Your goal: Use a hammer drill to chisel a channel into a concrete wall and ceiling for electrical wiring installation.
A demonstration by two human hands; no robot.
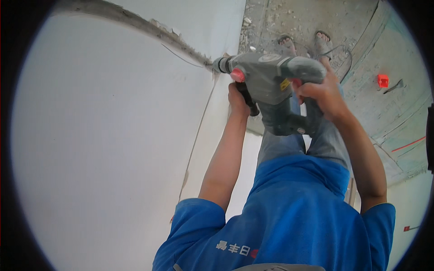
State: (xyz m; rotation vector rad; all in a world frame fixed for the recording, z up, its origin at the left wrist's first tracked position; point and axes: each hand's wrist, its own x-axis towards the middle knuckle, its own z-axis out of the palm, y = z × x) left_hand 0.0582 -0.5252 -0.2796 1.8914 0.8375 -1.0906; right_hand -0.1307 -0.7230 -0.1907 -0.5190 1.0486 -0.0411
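A grey-green rotary hammer (262, 81) is held across my front, its chuck (221, 64) aimed left at the white wall (113, 135). The black side handle (246, 97) is in the closed grip of my left hand (237, 101). My right hand (323, 94) is wrapped round the rear handle, with fingers near the red trigger (297, 84). A rough groove (149, 28) is cut into the wall and runs to the chuck's front. The bit's tip cannot be made out against the wall.
Rubble (246, 34) lies along the foot of the wall. My sandalled feet (323, 43) stand on the dusty floor near a dark cable (349, 63). Farther right are a small orange-red box (383, 81), a flat chisel (394, 86) and a red strip (408, 144).
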